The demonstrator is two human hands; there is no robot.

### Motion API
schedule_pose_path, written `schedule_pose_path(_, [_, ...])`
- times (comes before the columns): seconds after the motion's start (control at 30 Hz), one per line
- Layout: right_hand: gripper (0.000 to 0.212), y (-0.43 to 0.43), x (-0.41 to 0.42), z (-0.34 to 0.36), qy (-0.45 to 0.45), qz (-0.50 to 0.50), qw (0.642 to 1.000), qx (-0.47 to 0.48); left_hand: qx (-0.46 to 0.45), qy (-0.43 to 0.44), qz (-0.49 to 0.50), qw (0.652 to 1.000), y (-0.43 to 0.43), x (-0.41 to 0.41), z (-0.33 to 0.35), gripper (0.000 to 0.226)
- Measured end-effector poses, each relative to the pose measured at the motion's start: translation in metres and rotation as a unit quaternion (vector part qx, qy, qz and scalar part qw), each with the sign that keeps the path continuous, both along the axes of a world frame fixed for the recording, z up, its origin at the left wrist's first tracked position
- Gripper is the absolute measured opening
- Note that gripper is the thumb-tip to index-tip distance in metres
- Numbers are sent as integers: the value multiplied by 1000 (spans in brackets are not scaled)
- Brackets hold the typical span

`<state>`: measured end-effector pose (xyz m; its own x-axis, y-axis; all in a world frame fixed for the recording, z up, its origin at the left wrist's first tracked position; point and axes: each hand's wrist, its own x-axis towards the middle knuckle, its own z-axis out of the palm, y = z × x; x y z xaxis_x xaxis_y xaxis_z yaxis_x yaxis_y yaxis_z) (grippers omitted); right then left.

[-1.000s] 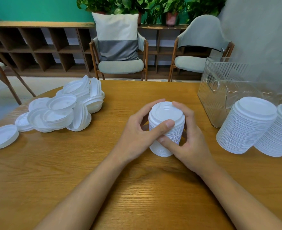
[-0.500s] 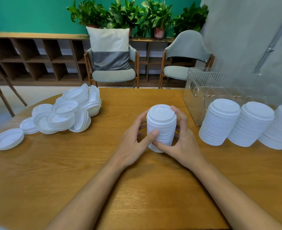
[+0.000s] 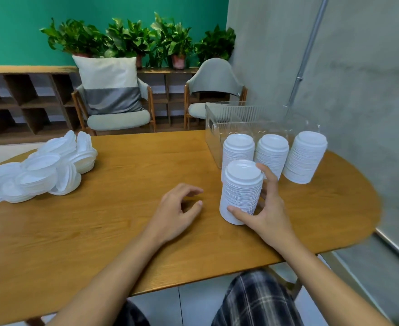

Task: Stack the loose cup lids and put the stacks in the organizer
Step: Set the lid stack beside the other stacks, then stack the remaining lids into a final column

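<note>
The right hand (image 3: pixel 268 208) is gripping a tall stack (image 3: pixel 242 191) of white lids right of the frame's centre, with the thumb curling across the lower front and the fingers wrapping the far side up to the top rim. The stack is standing on the table (image 3: pixel 123 231). The left hand (image 3: pixel 177 210) is sitting just left of the stack, apart from it, fingers loosely curled and holding nothing. Three more stacks (image 3: pixel 272 151) are standing in a row just above the held one, in front of the clear organizer (image 3: pixel 252 118) at the upper right — whether they are touching its wall cannot be told. The loose lids (image 3: pixel 43 170) are lying in a heap at the left edge of the frame.
</note>
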<state>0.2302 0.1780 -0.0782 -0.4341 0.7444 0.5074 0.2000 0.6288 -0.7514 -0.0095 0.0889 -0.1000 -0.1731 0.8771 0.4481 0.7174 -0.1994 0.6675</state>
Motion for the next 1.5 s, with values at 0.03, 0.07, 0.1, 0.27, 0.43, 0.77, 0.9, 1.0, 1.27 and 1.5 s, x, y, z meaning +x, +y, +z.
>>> schedule_pose_path(0.03, [108, 2, 11, 0, -1, -13, 1000, -1, 0, 22, -11, 1000, 6, 7, -1, 21])
schedule_pose_path(0.07, [108, 6, 22, 1, -1, -25, 1000, 0, -2, 40, -25, 999, 12, 14, -2, 19])
schedule_pose_path(0.1, [108, 9, 32, 1, 0, -35, 999, 2, -4, 56, -40, 998, 17, 21, -3, 17])
schedule_pose_path(0.27, [110, 31, 72, 4, -1, -81, 997, -1, -12, 106, -76, 991, 47, 56, -4, 12])
schedule_pose_path(0.43, [110, 59, 98, 2, -3, -127, 992, 12, -9, 116, -93, 989, 76, 79, -5, 10])
schedule_pose_path(0.77, [114, 95, 109, -4, -9, -180, 983, 25, -2, 112, -88, 990, 90, 87, -9, 9])
schedule_pose_path(0.9, [119, 94, 107, -4, -4, -181, 983, 13, 2, 125, -80, 989, 89, 89, -8, 8])
schedule_pose_path(1.0, [129, 87, 109, -5, 0, -177, 984, -22, 7, 129, -76, 989, 87, 90, -6, 8])
schedule_pose_path(1.27, [119, 35, 114, -9, -20, -224, 973, -51, 21, 116, -65, 991, 67, 94, 4, 8])
schedule_pose_path(1.5, [71, -12, 89, -5, -41, -210, 977, -23, 41, 117, -61, 990, 30, 81, 19, 8])
